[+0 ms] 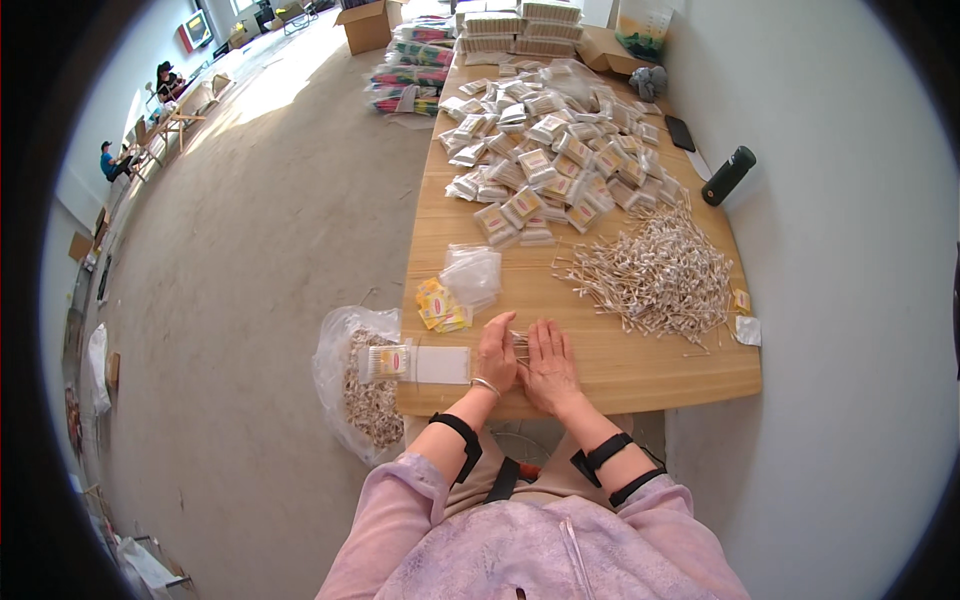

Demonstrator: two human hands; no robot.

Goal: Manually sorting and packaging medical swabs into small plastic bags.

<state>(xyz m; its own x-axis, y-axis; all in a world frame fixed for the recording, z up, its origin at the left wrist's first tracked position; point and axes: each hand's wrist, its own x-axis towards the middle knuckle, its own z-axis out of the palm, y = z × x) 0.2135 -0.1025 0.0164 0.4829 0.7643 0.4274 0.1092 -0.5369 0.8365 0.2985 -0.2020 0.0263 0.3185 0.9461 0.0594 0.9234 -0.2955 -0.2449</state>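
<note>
My left hand (497, 352) and my right hand (549, 364) rest side by side on the wooden table (640, 370) near its front edge. Between them lies a small bundle of cotton swabs (520, 346), pressed together from both sides by my palms and fingers. A big loose heap of cotton swabs (655, 272) lies to the right, beyond my right hand. Just left of my left hand sit a filled packet of swabs (386, 361) and a flat white sheet (443, 364). Small yellow label cards (440, 306) and clear empty bags (472, 274) lie beyond my left hand.
A large pile of filled swab packets (545, 160) covers the table's far half. A dark green bottle (728, 175) and a black phone (681, 133) lie at the right edge. A plastic bag of swabs (365, 395) hangs off the left corner. People sit far away at left.
</note>
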